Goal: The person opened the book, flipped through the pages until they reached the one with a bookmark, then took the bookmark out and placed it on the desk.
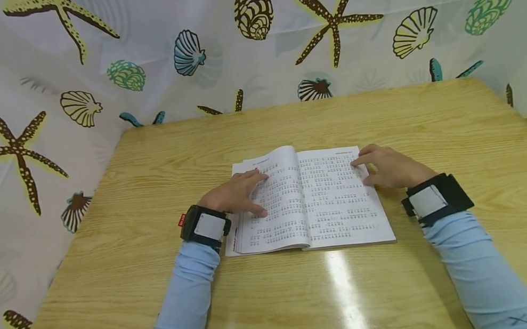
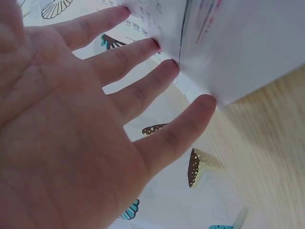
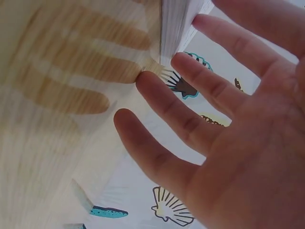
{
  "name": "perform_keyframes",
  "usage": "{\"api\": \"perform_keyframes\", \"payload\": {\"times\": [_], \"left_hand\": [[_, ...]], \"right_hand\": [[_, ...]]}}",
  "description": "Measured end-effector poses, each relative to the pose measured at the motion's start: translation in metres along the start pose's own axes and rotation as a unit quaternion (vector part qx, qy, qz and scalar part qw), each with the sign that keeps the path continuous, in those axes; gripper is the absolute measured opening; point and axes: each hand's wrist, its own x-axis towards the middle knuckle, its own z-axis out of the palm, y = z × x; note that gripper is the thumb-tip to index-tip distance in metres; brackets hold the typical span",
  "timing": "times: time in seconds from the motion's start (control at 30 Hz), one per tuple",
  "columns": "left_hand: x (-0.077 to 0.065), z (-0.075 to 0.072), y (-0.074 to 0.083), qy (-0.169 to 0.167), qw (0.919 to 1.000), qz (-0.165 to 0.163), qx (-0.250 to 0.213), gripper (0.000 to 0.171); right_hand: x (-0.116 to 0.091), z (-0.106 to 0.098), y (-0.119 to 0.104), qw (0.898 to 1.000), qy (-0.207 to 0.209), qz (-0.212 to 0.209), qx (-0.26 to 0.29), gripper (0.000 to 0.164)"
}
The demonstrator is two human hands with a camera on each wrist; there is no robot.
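1. Book (image 1: 339,199) is lying open on the wooden table (image 1: 278,302), between both hands, its printed pages facing up, probably so that either side is within easy reach.
2. Left hand (image 1: 234,195) is resting across the left page (image 1: 279,205), fingers spread, thumb and index apart; it is likely steadying the thicker stack, which is curving up near the spine.
3. Right hand (image 1: 396,166) is resting at the book's right edge, fingers parted, index fingertip and thumb apart at the margin, presumably keeping that side flat. Whether it is pinching a leaf, I cannot tell.
4. Wristbands (image 1: 208,227) are circling both wrists beside blue sleeves (image 1: 181,302), seemingly carrying the cameras.
5. Shell-patterned cloth (image 1: 143,27) is hanging behind the table, perhaps screening off the background.
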Motion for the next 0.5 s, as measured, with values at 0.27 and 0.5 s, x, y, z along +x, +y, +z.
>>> {"api": "perform_keyframes", "payload": {"times": [0.27, 0.5], "left_hand": [[0.0005, -0.0002, 0.0002, 0.002, 1.0000, -0.002, 0.006, 0.085], [0.0003, -0.0001, 0.0006, 0.002, 1.0000, -0.001, 0.008, 0.085]], "right_hand": [[0.0019, -0.0005, 0.0002, 0.999, -0.009, 0.031, 0.004, 0.052], [0.0034, -0.0005, -0.0005, 0.998, -0.029, 0.062, -0.002, 0.058]]}}
